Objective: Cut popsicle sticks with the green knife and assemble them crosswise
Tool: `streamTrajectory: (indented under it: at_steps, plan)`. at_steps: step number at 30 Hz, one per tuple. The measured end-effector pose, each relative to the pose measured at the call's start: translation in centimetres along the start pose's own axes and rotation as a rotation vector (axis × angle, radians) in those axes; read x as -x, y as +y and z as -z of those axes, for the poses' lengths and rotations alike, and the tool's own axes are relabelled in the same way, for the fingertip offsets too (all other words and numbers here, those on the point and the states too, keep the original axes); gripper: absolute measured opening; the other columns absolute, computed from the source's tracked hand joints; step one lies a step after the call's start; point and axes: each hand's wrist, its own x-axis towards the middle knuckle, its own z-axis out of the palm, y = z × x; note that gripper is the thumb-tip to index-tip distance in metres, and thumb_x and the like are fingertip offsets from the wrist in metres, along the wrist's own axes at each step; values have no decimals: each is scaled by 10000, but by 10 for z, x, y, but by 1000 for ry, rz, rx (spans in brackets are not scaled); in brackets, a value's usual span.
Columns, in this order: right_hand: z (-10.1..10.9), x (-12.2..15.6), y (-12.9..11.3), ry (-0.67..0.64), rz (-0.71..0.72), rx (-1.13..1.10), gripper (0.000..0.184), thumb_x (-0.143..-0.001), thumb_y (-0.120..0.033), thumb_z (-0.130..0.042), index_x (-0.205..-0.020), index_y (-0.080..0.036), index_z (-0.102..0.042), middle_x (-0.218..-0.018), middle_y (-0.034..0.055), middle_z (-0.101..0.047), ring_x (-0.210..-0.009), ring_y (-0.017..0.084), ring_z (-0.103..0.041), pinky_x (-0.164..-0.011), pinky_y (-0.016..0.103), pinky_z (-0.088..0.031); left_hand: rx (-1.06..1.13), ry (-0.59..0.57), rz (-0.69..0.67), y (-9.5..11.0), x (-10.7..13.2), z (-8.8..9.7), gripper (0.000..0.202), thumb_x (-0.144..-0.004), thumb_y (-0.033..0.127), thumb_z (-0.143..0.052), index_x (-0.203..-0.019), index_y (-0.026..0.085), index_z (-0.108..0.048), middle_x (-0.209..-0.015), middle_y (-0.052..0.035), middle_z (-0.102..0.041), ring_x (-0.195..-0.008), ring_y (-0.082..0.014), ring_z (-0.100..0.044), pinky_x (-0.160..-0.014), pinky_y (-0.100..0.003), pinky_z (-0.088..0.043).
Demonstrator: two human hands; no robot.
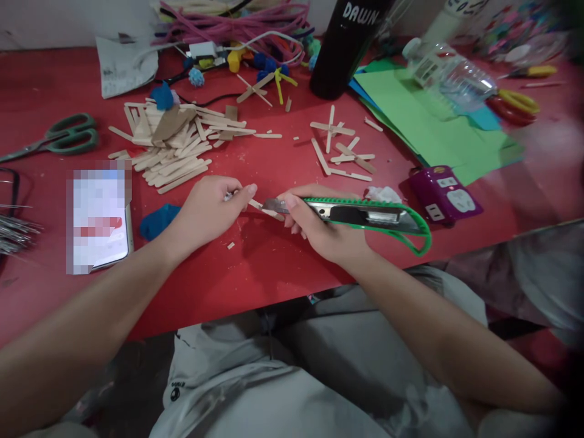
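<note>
My left hand (214, 205) is closed, pinching one end of a wooden craft stick (272, 213) above the red table. A green-edged utility knife (365, 214) lies across my right hand (319, 228), which is closed around it. The short blade touches or nearly touches the stick near its far end; which of the two I cannot tell. Some fingertips of my right hand sit under the blade, close to the stick. Below the hands lies a small wood chip (230, 246). Blue clay-like material (159, 221) rests beside my left wrist.
Behind my left hand is a pile of craft sticks (182, 164). Several crossed sticks (332, 129) lie farther right. Green-handled scissors (70, 134) and a phone (103, 219) are at left. A black bottle (340, 55), green paper (438, 115) and a purple socket block (444, 194) stand or lie right.
</note>
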Motion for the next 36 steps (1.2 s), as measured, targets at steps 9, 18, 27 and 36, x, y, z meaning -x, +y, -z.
streamTrajectory:
  at_steps: [9, 18, 27, 36]
  plan:
    - [-1, 1, 7, -42, -57, -87, 263, -969, -420, -584, -929, -187, -698, -684, -24, -667, -520, 67, -578, -502, 194, -482, -50, 22, 16, -3, -7, 2, 389, -844, 471, -501, -564, 201, -500, -525, 17, -426, -557, -124, -377, -563, -294, -310]
    - [-4, 4, 1, 31, -94, -155, 278, -965, -426, -586, -881, -184, -695, -600, -32, -629, -478, 68, -553, -449, 193, -443, -115, -68, 0, -4, -10, 6, 383, -837, 474, -511, -627, 185, -648, -529, 11, -455, -540, -123, -388, -549, -302, -289]
    - [5, -4, 0, 283, -148, -405, 280, -915, -468, -628, -809, -214, -679, -540, -27, -594, -404, 90, -510, -348, 214, -347, -91, -53, -4, -5, -10, 7, 359, -836, 452, -520, -603, 186, -579, -573, 1, -498, -565, -127, -414, -585, -306, -316]
    - [0, 3, 0, -81, -75, -101, 313, -949, -481, -601, -893, -200, -728, -648, -17, -676, -533, 86, -613, -502, 205, -492, -35, -132, 0, -6, -9, 9, 362, -806, 490, -549, -610, 193, -614, -542, 17, -473, -551, -117, -389, -556, -288, -280]
